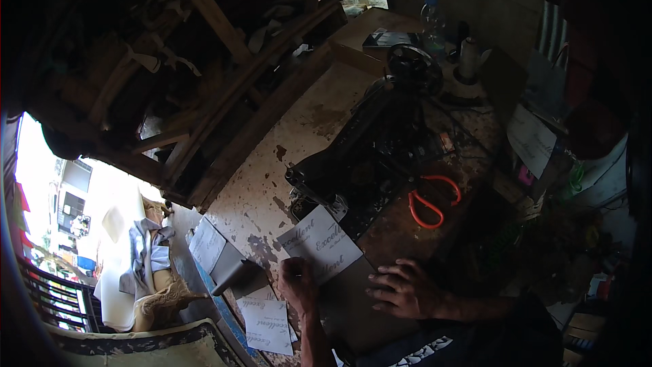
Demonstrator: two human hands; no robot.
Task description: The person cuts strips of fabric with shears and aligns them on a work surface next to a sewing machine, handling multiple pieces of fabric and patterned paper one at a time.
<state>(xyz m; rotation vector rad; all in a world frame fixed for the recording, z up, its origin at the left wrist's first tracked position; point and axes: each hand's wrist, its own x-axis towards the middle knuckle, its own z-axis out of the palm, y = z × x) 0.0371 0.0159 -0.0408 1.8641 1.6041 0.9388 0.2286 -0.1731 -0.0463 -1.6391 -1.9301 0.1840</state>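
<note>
A dim, cluttered workspace surrounds a bench [261, 163] with flaking paint, a rough wooden frame [224, 119] rising along its far left side and pale cloth [139, 255] heaped beyond in brighter light. A black sewing machine [360, 122] fills the middle, its handwheel [413, 71] blocking part of the bench's far end. Orange-handled scissors [410, 205] lie just right of the machine, and loose printed papers [267, 326] lie near the left edge beside a folded dark piece [241, 275]. At the back stand a clear bottle [432, 30] with a blue cap, its contents too dim to tell, and a pale thread cone [468, 60]. The white printed sheet [333, 253] sits at the machine's needle end, toward the person. The left hand [297, 285] curls at its near-left edge; whether it grips cannot be told. The right hand [404, 290], fingers slightly spread, lies over dark material [350, 299], clamped on nothing visible.
</note>
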